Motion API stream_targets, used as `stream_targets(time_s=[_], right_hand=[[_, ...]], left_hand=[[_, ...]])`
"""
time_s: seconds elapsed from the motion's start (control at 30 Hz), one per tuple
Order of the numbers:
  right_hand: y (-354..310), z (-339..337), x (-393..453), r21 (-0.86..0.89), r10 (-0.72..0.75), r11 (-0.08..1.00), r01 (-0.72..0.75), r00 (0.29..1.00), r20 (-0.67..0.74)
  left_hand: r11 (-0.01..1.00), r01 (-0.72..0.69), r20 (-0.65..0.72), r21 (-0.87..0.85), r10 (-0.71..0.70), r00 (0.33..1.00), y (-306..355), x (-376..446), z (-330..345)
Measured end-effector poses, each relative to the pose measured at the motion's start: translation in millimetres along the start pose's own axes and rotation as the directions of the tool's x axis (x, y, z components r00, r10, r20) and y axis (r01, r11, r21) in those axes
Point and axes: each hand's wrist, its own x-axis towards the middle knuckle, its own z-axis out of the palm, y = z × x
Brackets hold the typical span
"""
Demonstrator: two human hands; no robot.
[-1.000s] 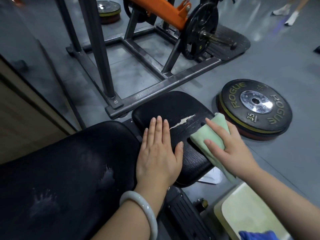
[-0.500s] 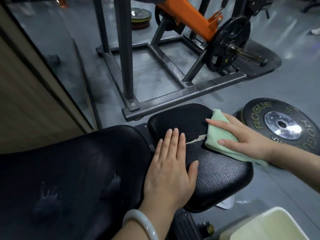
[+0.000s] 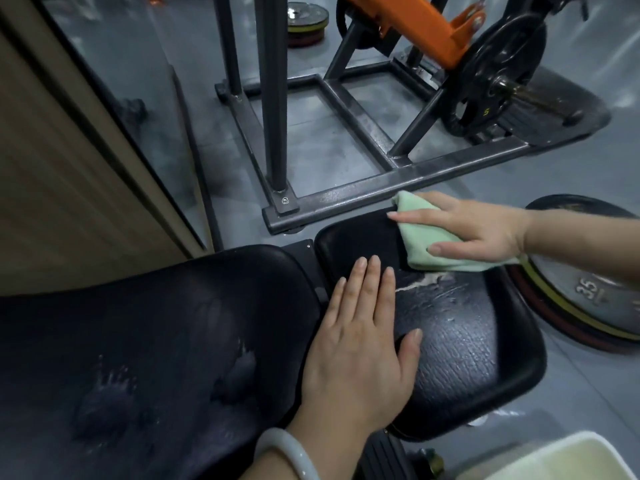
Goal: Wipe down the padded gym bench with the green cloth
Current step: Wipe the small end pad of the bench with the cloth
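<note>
The black padded bench has a long back pad [image 3: 145,334] at the left and a smaller seat pad [image 3: 478,348] at the right, whose cover is cracked and torn near its middle. My left hand [image 3: 360,344] lies flat with straight fingers across the gap between the two pads. My right hand [image 3: 478,226] presses the folded green cloth [image 3: 422,247] onto the far edge of the seat pad, fingers stretched over the cloth. Damp streaks show on the back pad.
A steel machine frame [image 3: 381,188] with an orange arm [image 3: 408,15] and a loaded plate [image 3: 498,71] stands just beyond the bench. A 35 lb bumper plate [image 3: 588,299] lies on the floor at the right. A white bucket [image 3: 561,459] sits at the bottom right, a mirror wall at the left.
My right hand has slid the green cloth from the seat pad's right side toward its far edge. My left hand has stayed flat on the pads.
</note>
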Motion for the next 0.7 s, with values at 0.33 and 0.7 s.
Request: stream_targets(time_s=[0.33, 0.7], right_hand=[[1.6, -10.6, 36.7, -0.137, -0.23, 0.962, 0.235, 0.972, 0.051], [-25.5, -17.7, 81.9, -0.129, -0.301, 0.938, 0.322, 0.941, 0.154]], left_hand=[[1.0, -0.005, 0.015, -0.01, 0.005, 1.0, 0.6, 0.0, -1.6], [1.0, -0.007, -0.044, 0.0, 0.007, 0.999, 2.0, -1.0, 0.1]])
